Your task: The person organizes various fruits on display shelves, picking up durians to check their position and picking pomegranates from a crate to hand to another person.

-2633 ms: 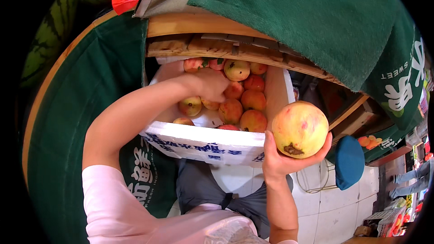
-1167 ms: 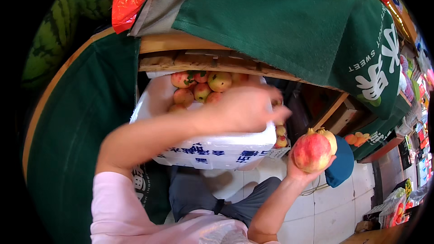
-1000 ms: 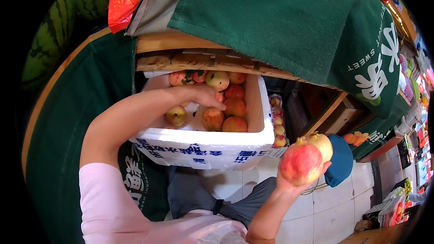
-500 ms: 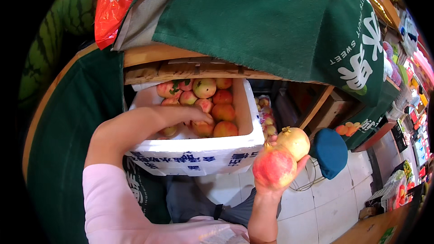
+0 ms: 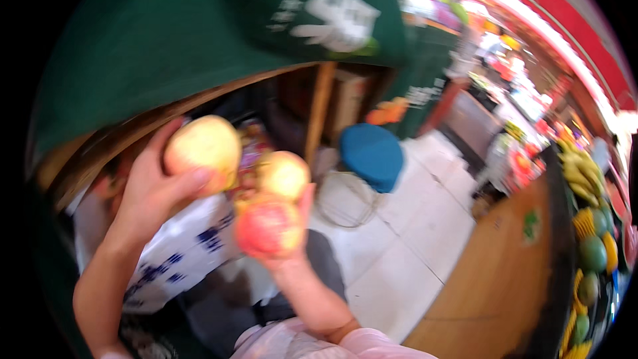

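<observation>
L hand [image 5: 149, 193] w/ fruit [image 5: 203, 149] left of R hand's two fruits [image 5: 272, 209].

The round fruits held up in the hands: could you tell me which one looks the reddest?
The lowest fruit, in the right hand; the one above it and the left hand's fruit are pale yellow.

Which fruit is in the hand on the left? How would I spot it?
Look under the big green cloth, above the white box. The left hand lifts one pale yellow-pink fruit. It sits alone and highest, while the right hand holds two, one much redder.
</observation>
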`<state>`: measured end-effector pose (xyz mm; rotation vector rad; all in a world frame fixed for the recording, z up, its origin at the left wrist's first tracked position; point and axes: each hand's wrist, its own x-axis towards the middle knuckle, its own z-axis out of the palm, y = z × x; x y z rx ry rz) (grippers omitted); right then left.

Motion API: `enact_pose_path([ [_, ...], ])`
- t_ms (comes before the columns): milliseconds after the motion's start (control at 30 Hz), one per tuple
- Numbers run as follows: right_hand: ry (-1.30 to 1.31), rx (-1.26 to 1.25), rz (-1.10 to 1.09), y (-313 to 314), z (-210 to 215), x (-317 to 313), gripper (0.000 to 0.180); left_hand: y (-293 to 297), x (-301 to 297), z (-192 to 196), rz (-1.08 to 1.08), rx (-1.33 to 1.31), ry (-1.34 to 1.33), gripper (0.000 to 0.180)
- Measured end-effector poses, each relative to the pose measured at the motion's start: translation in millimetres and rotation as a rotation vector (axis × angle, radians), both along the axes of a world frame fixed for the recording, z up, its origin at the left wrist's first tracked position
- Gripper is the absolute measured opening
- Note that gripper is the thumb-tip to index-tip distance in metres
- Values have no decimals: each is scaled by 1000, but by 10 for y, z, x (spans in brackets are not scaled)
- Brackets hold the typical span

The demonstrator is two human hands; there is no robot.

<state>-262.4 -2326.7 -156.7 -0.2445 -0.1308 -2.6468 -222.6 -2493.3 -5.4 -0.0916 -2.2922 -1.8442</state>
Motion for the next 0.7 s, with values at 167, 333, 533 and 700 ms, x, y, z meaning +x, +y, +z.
enact_pose_path([
  [167, 5, -25, 51, 306, 111, 9, 87, 461, -114, -227, -1, 180, -38, 78],
  [333, -66, 35, -52, 587, 236, 20, 77, 685, -283, -316, 3, 235, -17, 73],
  [533, -41, 195, -98, 493, -72, -40, 70, 948, -380, -202, -190, -85, 410, 90],
  [700, -34, 357, -113, 365, -95, -3, 66, 904, -452, -292, -265, -325, 355, 96],
])
